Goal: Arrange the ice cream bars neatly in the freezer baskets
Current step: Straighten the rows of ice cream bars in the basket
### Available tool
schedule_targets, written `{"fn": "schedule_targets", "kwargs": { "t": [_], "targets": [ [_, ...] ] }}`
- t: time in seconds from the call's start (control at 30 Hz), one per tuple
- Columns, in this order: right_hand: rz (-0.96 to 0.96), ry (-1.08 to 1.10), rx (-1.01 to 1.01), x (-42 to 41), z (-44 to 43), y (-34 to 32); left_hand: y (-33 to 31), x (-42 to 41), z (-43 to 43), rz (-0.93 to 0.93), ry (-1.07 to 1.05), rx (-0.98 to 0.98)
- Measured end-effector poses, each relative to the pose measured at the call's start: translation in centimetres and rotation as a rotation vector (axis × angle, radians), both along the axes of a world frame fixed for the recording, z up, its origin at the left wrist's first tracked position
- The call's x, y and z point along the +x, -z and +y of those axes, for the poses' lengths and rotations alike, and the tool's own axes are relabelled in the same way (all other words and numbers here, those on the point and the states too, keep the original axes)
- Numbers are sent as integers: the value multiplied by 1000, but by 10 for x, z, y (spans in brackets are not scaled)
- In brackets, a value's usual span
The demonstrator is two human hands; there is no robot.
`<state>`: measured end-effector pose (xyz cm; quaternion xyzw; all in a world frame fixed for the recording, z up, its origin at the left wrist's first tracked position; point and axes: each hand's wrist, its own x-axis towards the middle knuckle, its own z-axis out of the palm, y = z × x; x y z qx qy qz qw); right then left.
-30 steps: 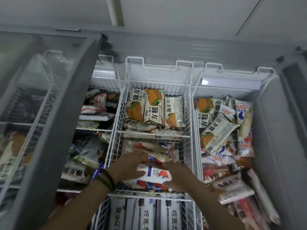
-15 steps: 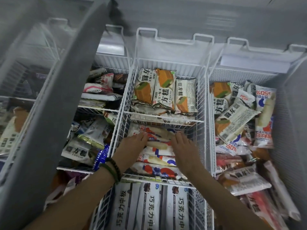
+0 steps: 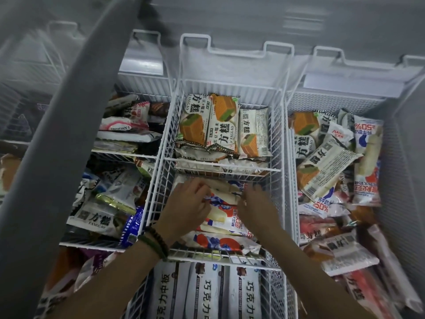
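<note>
**Right, both hands down in the middle compartment**

Okay, my left hand (image 3: 188,204) was inside the middle basket (image 3: 158,192), fingers bent and pinching the left end of the top bar (image 3: 224,192). My right hand (image 3: 258,209) sat at the bar's other end with its fingers curled down over the wrapper. Whether it was gripping or only pressing, I couldn't tell through the blur. I had one hand at each end because, as I judged it, that was the way to square the bar up and set it flush.

It lay on the ice cream bars (image 3: 227,221) in that basket's centre compartment, a crosswise stack with one of the bars a little askew. Past the wire divider the Fanggao packs (image 3: 220,127) sat in a tidy row. Nearer me the chocolate bars (image 3: 207,293) lined up side by side. One kind to a compartment looked like the plan. The right basket (image 3: 333,101) held a loose jumble, probably the next job.
</note>
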<state>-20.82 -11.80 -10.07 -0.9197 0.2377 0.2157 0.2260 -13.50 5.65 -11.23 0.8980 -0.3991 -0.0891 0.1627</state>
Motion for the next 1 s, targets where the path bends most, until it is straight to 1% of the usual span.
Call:
{"fn": "schedule_targets", "kwargs": {
  "t": [0.03, 0.07, 0.13, 0.17, 0.2, 0.23, 0.3, 0.33, 0.4, 0.5, 0.57, 0.67, 0.73, 0.87, 0.9, 0.93, 1.0],
  "targets": [
    [0, 87, -13, 3, -2, 1, 3, 3, -2, -15, -22, 62],
    [42, 152, 2, 6, -2, 2, 7, 6, -2, -8, -37, 153],
    [139, 261, 113, 10, 1, 5, 14, 10, 0, 41, -73, 326],
    [148, 299, 156, 11, 4, 7, 16, 11, 1, 59, -107, 383],
    [123, 319, 161, 14, 7, 9, 18, 10, 1, 62, -144, 415],
    [75, 319, 119, 16, 10, 11, 19, 9, 0, 55, -171, 442],
    [6, 281, -17, 18, 16, 13, 18, 7, -2, 11, -182, 509],
    [4, 263, -54, 17, 19, 13, 18, 7, -3, -17, -173, 543],
    [49, 255, -20, 14, 23, 16, 19, 8, -5, -23, -149, 594],
    [92, 356, 89, 12, 18, 17, 18, 12, -2, 28, -110, 611],
    [78, 394, 120, 10, 13, 17, 14, 10, 2, 65, -88, 601],
    [-121, 361, 80, 7, 13, 15, 11, 10, 4, 94, -130, 534],
    [-183, 319, 73, 6, 18, 16, 10, 14, 0, 82, -171, 506],
    [-21, 63, 42, -2, 26, 33, 10, 13, -14, -79, -228, 482],
    [16, 15, 39, -4, 26, 39, 12, 9, -15, -90, -236, 479],
    [50, -14, 38, -6, 26, 44, 16, 3, -13, -62, -247, 473],
    [102, -41, 35, -10, 25, 54, 28, -8, -4, 61, -268, 450]
  ]
}}
